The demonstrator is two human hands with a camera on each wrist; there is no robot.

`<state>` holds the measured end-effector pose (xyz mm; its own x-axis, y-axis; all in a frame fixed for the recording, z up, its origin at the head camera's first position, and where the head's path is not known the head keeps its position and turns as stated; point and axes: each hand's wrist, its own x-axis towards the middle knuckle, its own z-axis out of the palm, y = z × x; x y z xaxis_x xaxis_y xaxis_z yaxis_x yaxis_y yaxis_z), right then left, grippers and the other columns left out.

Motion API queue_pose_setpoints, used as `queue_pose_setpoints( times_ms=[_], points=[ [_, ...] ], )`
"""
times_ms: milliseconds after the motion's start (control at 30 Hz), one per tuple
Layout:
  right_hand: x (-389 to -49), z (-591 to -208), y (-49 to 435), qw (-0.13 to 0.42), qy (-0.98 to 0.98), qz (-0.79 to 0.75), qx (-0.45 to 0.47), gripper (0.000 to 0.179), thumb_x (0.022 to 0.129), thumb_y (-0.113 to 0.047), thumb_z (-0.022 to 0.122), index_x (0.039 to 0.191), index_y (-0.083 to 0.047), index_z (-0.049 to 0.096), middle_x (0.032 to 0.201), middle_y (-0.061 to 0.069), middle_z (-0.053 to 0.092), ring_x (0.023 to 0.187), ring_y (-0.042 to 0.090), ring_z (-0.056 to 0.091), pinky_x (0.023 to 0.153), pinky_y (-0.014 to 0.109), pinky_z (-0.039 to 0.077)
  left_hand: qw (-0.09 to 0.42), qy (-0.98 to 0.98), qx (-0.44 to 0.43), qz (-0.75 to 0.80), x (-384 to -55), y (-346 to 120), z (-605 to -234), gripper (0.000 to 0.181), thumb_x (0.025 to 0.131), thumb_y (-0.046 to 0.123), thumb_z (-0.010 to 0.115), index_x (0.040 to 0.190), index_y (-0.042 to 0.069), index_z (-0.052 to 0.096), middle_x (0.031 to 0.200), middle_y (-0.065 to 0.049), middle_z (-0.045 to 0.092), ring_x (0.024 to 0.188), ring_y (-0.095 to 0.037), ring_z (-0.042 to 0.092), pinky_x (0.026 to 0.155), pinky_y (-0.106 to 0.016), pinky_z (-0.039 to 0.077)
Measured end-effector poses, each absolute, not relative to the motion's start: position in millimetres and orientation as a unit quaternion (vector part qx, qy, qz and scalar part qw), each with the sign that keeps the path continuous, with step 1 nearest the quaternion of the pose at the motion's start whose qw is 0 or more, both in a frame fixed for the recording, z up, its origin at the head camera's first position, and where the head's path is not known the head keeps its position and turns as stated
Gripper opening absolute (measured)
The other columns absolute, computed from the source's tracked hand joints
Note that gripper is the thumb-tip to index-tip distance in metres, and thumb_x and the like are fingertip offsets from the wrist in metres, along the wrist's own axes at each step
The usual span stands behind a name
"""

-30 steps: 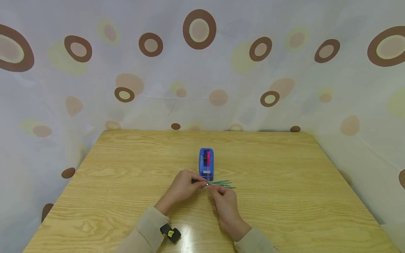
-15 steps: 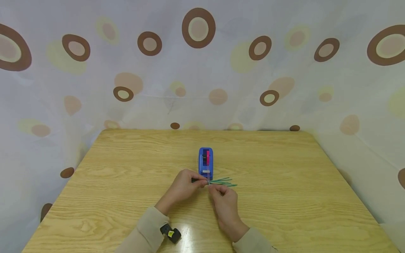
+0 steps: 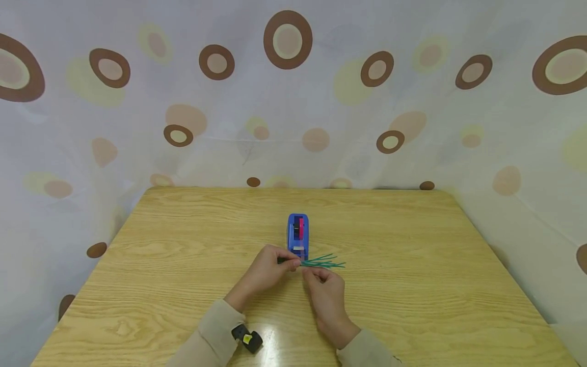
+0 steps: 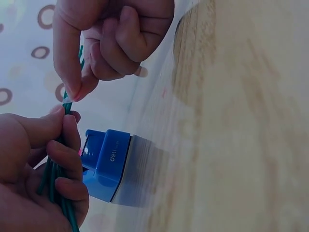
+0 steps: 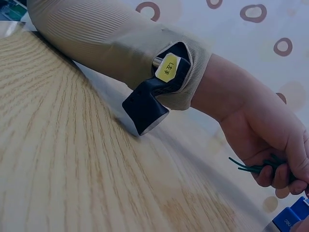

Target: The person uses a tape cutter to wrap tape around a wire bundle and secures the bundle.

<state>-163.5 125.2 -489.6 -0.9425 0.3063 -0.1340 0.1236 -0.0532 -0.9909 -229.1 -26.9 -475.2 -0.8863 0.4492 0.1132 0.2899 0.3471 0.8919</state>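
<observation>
Thin green stems (image 3: 323, 262), loosely bundled, lie across my left hand (image 3: 268, 270), whose fingers curl round them. Their right ends fan out past the fingertips in the head view; the other ends stick out below the palm in the left wrist view. A small piece of clear tape (image 4: 67, 100) shows on the bundle just beyond the left thumb. My right hand (image 3: 327, 298) pinches at this tape, thumb and index fingertip right at the stems, its other fingers curled in. Directly behind the hands stands a blue tape dispenser (image 3: 298, 236) with a pink roll core.
The hands work over a wooden table (image 3: 412, 270). A patterned curtain (image 3: 348, 102) hangs behind it and along both sides. Near the front edge, a black wrist camera mount (image 3: 247, 338) with a yellow label juts from the left sleeve.
The stems' right ends have swung slightly away from me and fan out differently. The tape glint by the left thumb has faded from the head view. Both hands stay nearly in place.
</observation>
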Motion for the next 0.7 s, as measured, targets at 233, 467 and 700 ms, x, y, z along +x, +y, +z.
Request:
queue_pose_setpoints(
  times_ms=[233, 467, 700],
  points=[
    [-165.9, -489.9, 126.2, 0.06, -0.687, 0.707, -0.155, 0.02, 0.092, -0.009, 0.069, 0.098, 0.01, 0.071, 0.077, -0.001, 0.054, 0.07, 0.009, 0.047, 0.056, 0.019, 0.04, 0.092, 0.812, 0.217, 0.533, -228.9, -26.9, -474.6, 0.016, 0.095, 0.018, 0.068, 0.091, 0.006, 0.078, 0.081, 0.004, 0.069, 0.075, -0.01, 0.058, 0.067, -0.026, 0.05],
    [-166.8, -489.9, 126.0, 0.075, -0.701, 0.694, -0.147, 0.017, 0.088, -0.009, 0.071, 0.091, 0.008, 0.072, 0.075, 0.0, 0.054, 0.07, 0.01, 0.048, 0.057, 0.019, 0.04, 0.093, 0.805, 0.211, 0.546, -228.8, -25.6, -476.0, 0.017, 0.094, 0.018, 0.069, 0.091, 0.003, 0.078, 0.08, 0.0, 0.07, 0.075, -0.01, 0.058, 0.066, -0.027, 0.049],
    [-167.8, -490.5, 126.0, 0.073, -0.702, 0.693, -0.148, 0.015, 0.087, -0.008, 0.072, 0.089, 0.007, 0.073, 0.076, 0.0, 0.056, 0.071, 0.011, 0.05, 0.057, 0.019, 0.041, 0.09, 0.809, 0.197, 0.547, -228.2, -25.4, -476.9, 0.016, 0.092, 0.018, 0.072, 0.089, 0.004, 0.079, 0.082, 0.0, 0.071, 0.075, -0.009, 0.06, 0.066, -0.027, 0.05]
  ],
)
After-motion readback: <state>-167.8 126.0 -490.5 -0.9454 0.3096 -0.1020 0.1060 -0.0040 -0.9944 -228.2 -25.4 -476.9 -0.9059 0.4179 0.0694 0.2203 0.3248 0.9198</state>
